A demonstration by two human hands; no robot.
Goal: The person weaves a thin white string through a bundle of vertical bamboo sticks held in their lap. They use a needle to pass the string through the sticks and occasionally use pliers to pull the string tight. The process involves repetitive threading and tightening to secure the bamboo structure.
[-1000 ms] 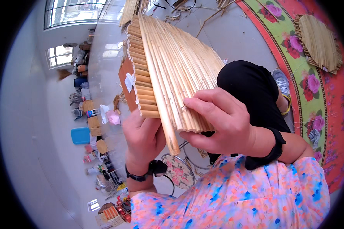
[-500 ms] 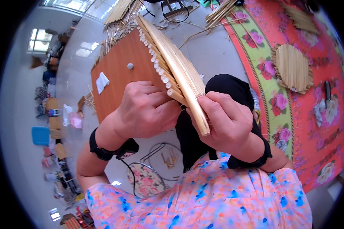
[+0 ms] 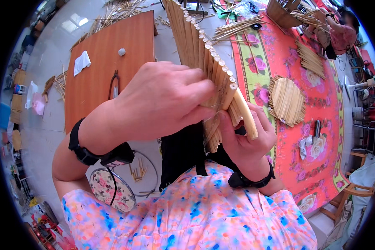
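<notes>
A panel of pale reed sticks, laid side by side with their cut ends in a row, stands tilted on edge before me. A smooth, thicker stick runs along its near right side. My right hand is closed round the panel's near end, thumb on the inner face and fingers by the thicker stick. My left hand is closed in a pinch against the panel's left face; what its fingertips hold, if anything, is hidden. Beyond that hand, pliers with dark handles lie on a brown wooden board.
The board also carries a white cloth scrap and a small round grey piece. On the right, a red floral mat bears a round reed panel. Another person is at far right. A floral stool stands at lower left.
The panel has turned so its left face shows. My left hand has moved across onto that face, and my right hand has shifted its hold near the end. The view has swung rightward.
</notes>
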